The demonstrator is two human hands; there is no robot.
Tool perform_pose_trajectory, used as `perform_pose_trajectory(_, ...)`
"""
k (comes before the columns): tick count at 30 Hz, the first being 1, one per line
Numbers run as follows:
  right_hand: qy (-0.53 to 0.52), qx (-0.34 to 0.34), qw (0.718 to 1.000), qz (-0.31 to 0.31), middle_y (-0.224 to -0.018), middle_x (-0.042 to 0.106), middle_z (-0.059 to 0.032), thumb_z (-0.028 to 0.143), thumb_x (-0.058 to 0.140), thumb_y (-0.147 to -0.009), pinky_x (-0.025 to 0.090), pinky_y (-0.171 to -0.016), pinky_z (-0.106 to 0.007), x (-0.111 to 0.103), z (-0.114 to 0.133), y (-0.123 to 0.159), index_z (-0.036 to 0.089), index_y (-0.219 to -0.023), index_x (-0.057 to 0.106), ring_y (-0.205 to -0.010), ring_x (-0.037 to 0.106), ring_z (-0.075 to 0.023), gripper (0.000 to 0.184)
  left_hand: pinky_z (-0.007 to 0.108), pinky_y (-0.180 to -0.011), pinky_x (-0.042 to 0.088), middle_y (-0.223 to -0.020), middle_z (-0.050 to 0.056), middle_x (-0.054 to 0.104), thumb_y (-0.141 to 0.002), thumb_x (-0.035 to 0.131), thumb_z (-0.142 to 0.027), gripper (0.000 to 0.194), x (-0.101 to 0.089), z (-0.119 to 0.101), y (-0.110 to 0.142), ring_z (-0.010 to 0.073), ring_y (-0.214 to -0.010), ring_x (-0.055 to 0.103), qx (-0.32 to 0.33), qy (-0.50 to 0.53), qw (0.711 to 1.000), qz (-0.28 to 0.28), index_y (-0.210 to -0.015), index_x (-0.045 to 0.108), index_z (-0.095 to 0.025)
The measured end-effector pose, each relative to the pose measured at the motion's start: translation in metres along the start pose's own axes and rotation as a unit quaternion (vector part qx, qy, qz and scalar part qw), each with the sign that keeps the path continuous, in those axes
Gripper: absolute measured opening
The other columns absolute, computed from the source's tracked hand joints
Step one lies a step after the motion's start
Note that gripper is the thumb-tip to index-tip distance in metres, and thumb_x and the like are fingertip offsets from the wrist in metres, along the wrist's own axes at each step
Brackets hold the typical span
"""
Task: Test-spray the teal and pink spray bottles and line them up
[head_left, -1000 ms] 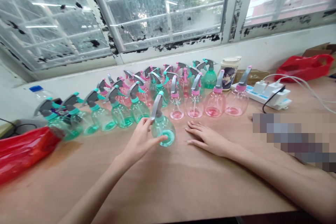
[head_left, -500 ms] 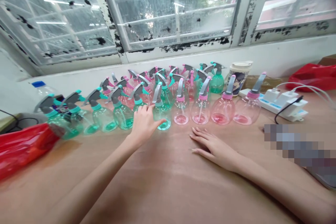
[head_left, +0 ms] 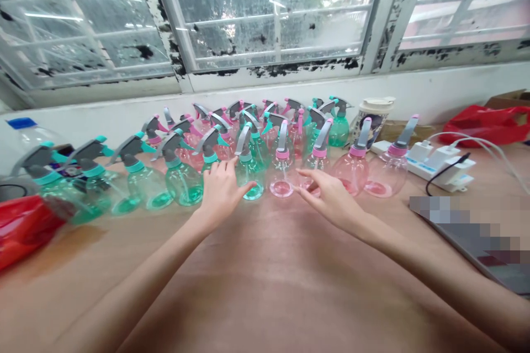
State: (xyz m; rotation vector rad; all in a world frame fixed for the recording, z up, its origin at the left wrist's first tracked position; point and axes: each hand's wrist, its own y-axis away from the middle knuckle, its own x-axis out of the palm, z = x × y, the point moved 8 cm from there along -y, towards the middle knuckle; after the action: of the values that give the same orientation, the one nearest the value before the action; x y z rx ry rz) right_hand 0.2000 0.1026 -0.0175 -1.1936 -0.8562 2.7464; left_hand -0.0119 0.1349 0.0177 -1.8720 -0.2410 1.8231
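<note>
Small spray bottles stand upright in a front row, green ones on the left and pink ones on the right. My left hand covers part of a green spray bottle. Its thumb points right across the front of the neighbouring green spray bottle; I cannot tell if it touches. My right hand is in front of a pink spray bottle, partly hiding it. The right thumb and fingers are apart, pointing left towards another pink spray bottle. Neither hand visibly grips a bottle.
More pink and green spray bottles crowd behind the front row. A paper cup, a power strip with cables and a laptop-like dark device are at right. Red plastic bags lie at left and right. Windows rise behind.
My right hand has lifted from the tabletop and moved forward to the pink bottles, thumb and fingers apart. My left hand stays by the same green bottles. The view has shifted slightly.
</note>
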Motion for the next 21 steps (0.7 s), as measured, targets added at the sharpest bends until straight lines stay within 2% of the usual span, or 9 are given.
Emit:
perform_pose_trajectory(2, 0.013, 0.020, 0.999, -0.033, -0.123, 0.065, -0.0159, 0.037, 0.058, -0.089, 0.052, -0.089, -0.045, -0.001, 0.004, -0.019, 0.014, -0.134, 0.052, -0.086, 0.070, -0.0249, 0.051, 0.049, -0.093, 0.042, -0.121, 0.023, 0.062, -0.084, 0.067, -0.049, 0.071, -0.003, -0.001, 0.003, 0.0395, -0.114, 0.052, 0.000, 0.001, 1.000, -0.011, -0.134, 0.048, -0.004)
perform_pose_trajectory(5, 0.043, 0.044, 0.996, -0.066, -0.135, 0.058, -0.0195, 0.046, 0.062, -0.086, 0.047, -0.097, -0.048, 0.002, 0.008, -0.041, 0.011, -0.138, 0.047, -0.114, 0.061, -0.0330, 0.064, 0.047, -0.091, 0.043, -0.120, 0.022, 0.061, -0.084, 0.068, -0.045, 0.068, -0.009, -0.001, 0.009, 0.0379, -0.114, 0.052, -0.001, 0.007, 1.000, -0.022, -0.135, 0.046, -0.006)
perform_pose_trajectory(7, 0.061, 0.067, 0.994, -0.060, -0.130, 0.060, -0.0212, 0.052, 0.061, -0.085, 0.048, -0.095, -0.049, 0.008, 0.007, -0.051, 0.010, -0.136, 0.049, -0.118, 0.058, -0.0364, 0.067, 0.047, -0.091, 0.044, -0.119, 0.021, 0.061, -0.083, 0.069, -0.041, 0.066, -0.014, 0.001, 0.015, 0.0373, -0.113, 0.052, -0.005, 0.014, 1.000, -0.024, -0.135, 0.046, -0.006)
perform_pose_trajectory(10, 0.072, 0.090, 0.993, -0.029, -0.113, 0.069, -0.0192, 0.054, 0.059, -0.087, 0.050, -0.087, -0.047, 0.016, 0.004, -0.057, 0.011, -0.122, 0.059, -0.107, 0.064, -0.0361, 0.056, 0.048, -0.093, 0.044, -0.119, 0.019, 0.061, -0.084, 0.068, -0.037, 0.060, -0.023, 0.005, 0.027, 0.0363, -0.113, 0.052, -0.001, 0.042, 0.999, -0.023, -0.133, 0.047, -0.008)
perform_pose_trajectory(12, 0.078, 0.091, 0.993, -0.021, -0.107, 0.070, -0.0178, 0.054, 0.058, -0.087, 0.051, -0.084, -0.045, 0.017, 0.004, -0.056, 0.013, -0.114, 0.062, -0.103, 0.066, -0.0349, 0.049, 0.047, -0.094, 0.045, -0.117, 0.016, 0.061, -0.086, 0.064, -0.034, 0.051, -0.029, 0.007, 0.035, 0.0331, -0.112, 0.055, 0.014, 0.087, 0.996, -0.025, -0.130, 0.049, -0.013)
perform_pose_trajectory(16, 0.105, 0.091, 0.990, -0.009, -0.105, 0.070, -0.0162, 0.057, 0.057, -0.086, 0.051, -0.080, -0.044, 0.011, 0.010, -0.042, 0.015, -0.111, 0.062, -0.101, 0.066, -0.0348, 0.049, 0.040, -0.092, 0.049, -0.113, 0.009, 0.062, -0.089, 0.058, -0.030, 0.038, -0.038, 0.012, 0.053, 0.0259, -0.107, 0.060, 0.022, 0.187, 0.982, -0.026, -0.124, 0.051, -0.019)
perform_pose_trajectory(21, 0.117, 0.057, 0.991, 0.005, -0.104, 0.070, -0.0137, 0.063, 0.055, -0.086, 0.051, -0.073, -0.042, 0.002, 0.033, -0.007, 0.018, -0.110, 0.060, -0.095, 0.068, -0.0334, 0.051, 0.037, -0.081, 0.054, -0.112, 0.007, 0.062, -0.092, 0.053, -0.041, 0.033, -0.031, 0.011, 0.071, 0.0233, -0.100, 0.064, -0.001, 0.262, 0.964, 0.038, -0.118, 0.054, -0.021)
